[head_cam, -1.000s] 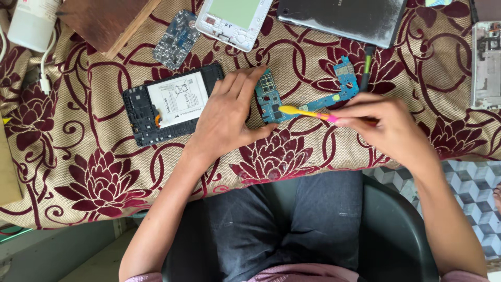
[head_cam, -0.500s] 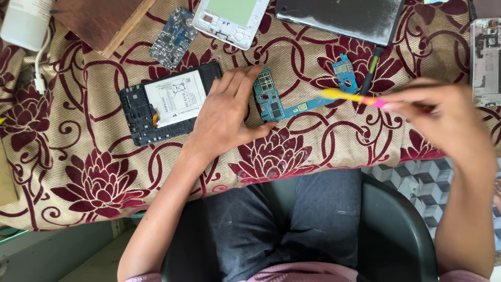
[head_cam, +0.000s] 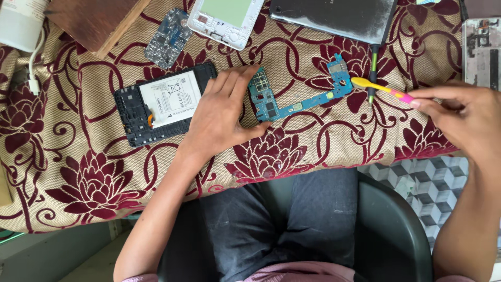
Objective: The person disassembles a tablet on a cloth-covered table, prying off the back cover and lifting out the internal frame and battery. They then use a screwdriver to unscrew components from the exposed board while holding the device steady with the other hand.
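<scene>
The blue circuit board (head_cam: 292, 102) lies on the surface (head_cam: 323, 141), which is covered with a red flower cloth. The board is long and thin. Its long line runs from left to right, and it tips up a little at the right end.

The left hand (head_cam: 222, 117) lies flat on the cloth. Its fingers are spread out and the fingertips touch the left end of the board, holding it down. It pinches nothing.

The right hand (head_cam: 462, 117) is off to the right. Its grip is pressed together on the pink end of a yellow brush (head_cam: 381, 89). The yellow tip of the brush points left and sits just beside the right end of the board. So the board lies to the left of this grip, and the brush lines up almost the same way as the board.

A green and black pen tool (head_cam: 373, 73) lies just behind the brush tip, very close, and it could get bumped.

An open black phone body with a white battery (head_cam: 159, 102) lies just left of the left hand. A white phone frame (head_cam: 224, 21) and a dark tablet back (head_cam: 334, 18) lie farther up, well apart from the board.
</scene>
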Available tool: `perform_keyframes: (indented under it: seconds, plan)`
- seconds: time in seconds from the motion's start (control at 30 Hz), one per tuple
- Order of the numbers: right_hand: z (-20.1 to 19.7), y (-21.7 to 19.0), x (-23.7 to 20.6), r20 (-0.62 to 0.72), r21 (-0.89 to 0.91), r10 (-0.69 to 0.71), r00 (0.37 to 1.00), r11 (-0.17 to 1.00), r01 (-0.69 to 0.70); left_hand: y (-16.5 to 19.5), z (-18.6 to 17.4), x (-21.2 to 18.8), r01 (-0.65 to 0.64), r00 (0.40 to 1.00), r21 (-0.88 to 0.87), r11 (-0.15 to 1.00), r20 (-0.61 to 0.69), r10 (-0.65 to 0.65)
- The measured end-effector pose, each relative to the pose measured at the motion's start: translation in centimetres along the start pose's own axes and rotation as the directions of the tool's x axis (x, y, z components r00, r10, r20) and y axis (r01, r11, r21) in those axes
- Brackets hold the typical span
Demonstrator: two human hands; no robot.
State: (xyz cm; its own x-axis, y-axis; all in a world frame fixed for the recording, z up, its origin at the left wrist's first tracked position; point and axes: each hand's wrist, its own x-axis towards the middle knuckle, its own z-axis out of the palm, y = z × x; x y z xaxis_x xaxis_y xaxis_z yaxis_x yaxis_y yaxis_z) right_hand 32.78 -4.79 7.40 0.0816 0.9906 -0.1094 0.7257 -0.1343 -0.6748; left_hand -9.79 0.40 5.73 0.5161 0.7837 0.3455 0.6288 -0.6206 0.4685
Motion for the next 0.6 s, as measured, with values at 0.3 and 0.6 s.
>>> perform_keyframes:
  seconds: [0.3, 0.6]
  plan:
    - [1.5, -3.9, -0.9, -0.098, -0.178, -0.082, 0.992, 0.982, 0.063, 0.0, -0.3, 0.0, -0.016, 1.000, -0.010, 1.000, -0.009, 0.016]
    - [2.6, -5.9, -1.3, 0.156, -0.264, 0.014, 0.988, 0.964, 0.028, 0.2, -0.8, -0.4, 0.001, 1.000, -0.060, 0.998, 0.020, 0.001]
